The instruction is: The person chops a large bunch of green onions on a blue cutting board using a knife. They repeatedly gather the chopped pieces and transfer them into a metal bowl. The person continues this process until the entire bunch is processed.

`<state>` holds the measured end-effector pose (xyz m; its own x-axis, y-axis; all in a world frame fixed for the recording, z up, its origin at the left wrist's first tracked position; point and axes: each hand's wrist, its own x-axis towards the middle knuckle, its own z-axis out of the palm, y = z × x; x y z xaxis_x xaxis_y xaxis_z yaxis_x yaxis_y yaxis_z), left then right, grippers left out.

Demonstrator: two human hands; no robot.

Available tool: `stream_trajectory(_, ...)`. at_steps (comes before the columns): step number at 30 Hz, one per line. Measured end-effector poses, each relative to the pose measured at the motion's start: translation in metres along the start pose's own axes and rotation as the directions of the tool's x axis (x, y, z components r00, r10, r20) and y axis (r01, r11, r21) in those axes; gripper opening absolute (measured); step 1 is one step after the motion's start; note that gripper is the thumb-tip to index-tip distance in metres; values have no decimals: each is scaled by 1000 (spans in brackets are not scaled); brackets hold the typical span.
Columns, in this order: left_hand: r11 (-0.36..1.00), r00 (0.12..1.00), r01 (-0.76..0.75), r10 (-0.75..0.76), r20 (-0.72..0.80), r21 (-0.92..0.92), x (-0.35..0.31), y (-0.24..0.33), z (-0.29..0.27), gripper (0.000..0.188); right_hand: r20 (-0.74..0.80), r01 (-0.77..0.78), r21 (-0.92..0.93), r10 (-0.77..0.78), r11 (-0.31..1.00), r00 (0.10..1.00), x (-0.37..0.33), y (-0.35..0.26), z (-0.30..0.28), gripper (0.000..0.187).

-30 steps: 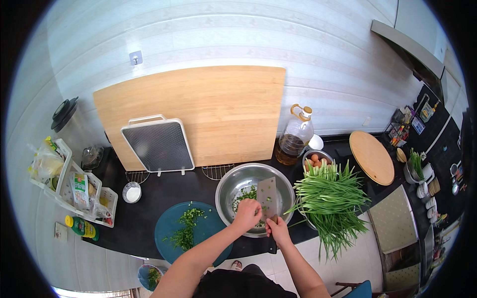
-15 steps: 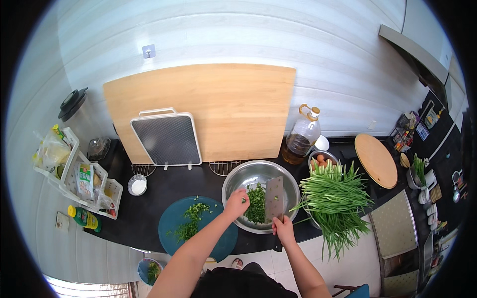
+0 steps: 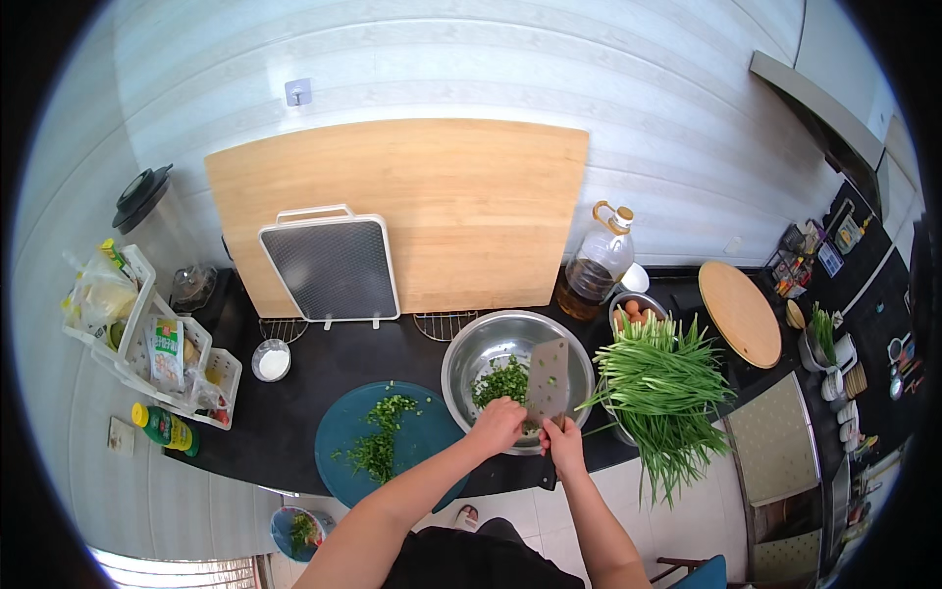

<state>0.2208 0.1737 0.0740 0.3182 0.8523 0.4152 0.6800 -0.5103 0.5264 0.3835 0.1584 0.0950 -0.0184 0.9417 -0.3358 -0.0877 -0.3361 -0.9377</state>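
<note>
My right hand (image 3: pixel 563 447) grips the dark handle of a cleaver (image 3: pixel 548 378), whose broad blade is held over the right part of a steel bowl (image 3: pixel 453 344). Bits of green stick to the blade. In the bowl lie chopped greens (image 3: pixel 502 380). My left hand (image 3: pixel 498 426) is at the bowl's near side, by the lower left corner of the blade. Its fingers look curled; whether anything is in them is hidden. More chopped greens (image 3: pixel 376 454) are scattered on a round blue-green cutting board (image 3: pixel 339 417) to the left, under my left forearm.
A big bunch of garlic chives (image 3: pixel 662 393) lies right of the bowl, before a bowl of eggs (image 3: pixel 634 312) and an oil jug (image 3: pixel 597 260). Farther left are a small bowl of white powder (image 3: pixel 272 363), a white rack (image 3: pixel 147 339) and a yellow-capped bottle (image 3: pixel 165 429). Large boards (image 3: pixel 471 196) lean behind.
My left hand has moved down and right, from over the greens to the bowl's near side beside the cleaver. My right hand keeps its grip on the cleaver, with the blade slightly shifted.
</note>
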Motion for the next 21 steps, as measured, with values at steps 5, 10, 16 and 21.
stream_trajectory(5, 978, 974, 208, -205, -101, 24, -10, -36, 2, 6, -3, 6, 19, -6, 1000, 1000, -5, -3, -3, 11)
stream_trajectory(10, 624, 777, 500, -629, -7, -600, -8, -60, -22, 5, -4, 11, -14, -11, 1000, 1000, -2, 2, -7, 11)
stream_trajectory(16, 625, 731, 439, -666, -148, -645, -56, -82, -79, 6, 134, -27, 84, 15, 996, 991, -16, -4, 12, 13)
stream_trajectory(21, 561, 581, 592, -795, -177, -579, -132, -95, -113, 6, 344, -51, -30, 58, 998, 937, -37, 9, 58, 16)
